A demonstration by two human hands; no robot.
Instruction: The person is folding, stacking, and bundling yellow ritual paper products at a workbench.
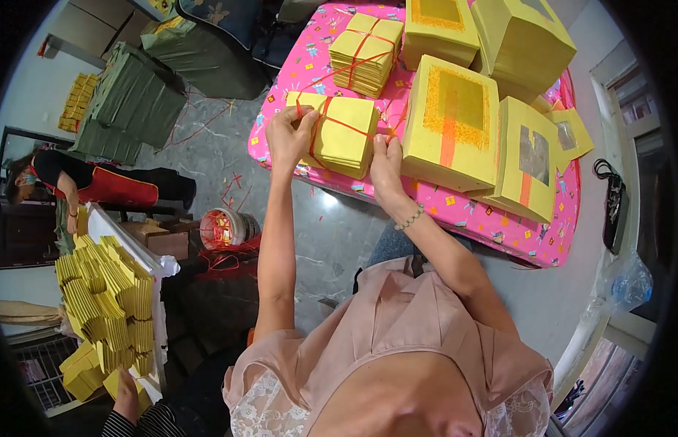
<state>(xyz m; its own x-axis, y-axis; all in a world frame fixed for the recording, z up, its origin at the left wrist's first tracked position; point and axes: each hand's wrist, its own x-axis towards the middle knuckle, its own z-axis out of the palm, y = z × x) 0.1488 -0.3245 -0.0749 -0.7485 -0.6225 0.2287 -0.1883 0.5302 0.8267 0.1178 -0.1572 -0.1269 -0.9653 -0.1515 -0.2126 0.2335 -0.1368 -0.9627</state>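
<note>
From my remote feed, both bare hands work a bundle of yellow paper sheets [344, 135] lying at the near left corner of the bench [455, 211], which is draped in a pink patterned cloth. The left hand [289, 138] presses against the bundle's left edge, its grip closed on the red string [337, 124] that crosses the top of the stack. The right hand [386, 166], a bead bracelet [410, 218] at its wrist, sits at the bundle's near right corner, its grip pinched shut on the same string where it runs down the side. Just behind the bundle, farther along the bench, rests a second stack of yellow sheets already tied crosswise in red string [363, 52]. To the bundle's right stand tall blocks of yellow paper with gold and orange squares [455, 124], and beyond those more blocks with silver squares [532, 167], all on the same bench. Left of the bundle, off the bench and down on the grey floor, a white bucket holding red string [224, 227] stands among loose strands. Farther left of the bundle, fanned piles of folded yellow paper [109, 298] crowd a white board, and another person in a black and red top [84, 182] bends beside them. Green-wrapped bales [135, 98] lie on the floor well behind and left of the bundle.
</note>
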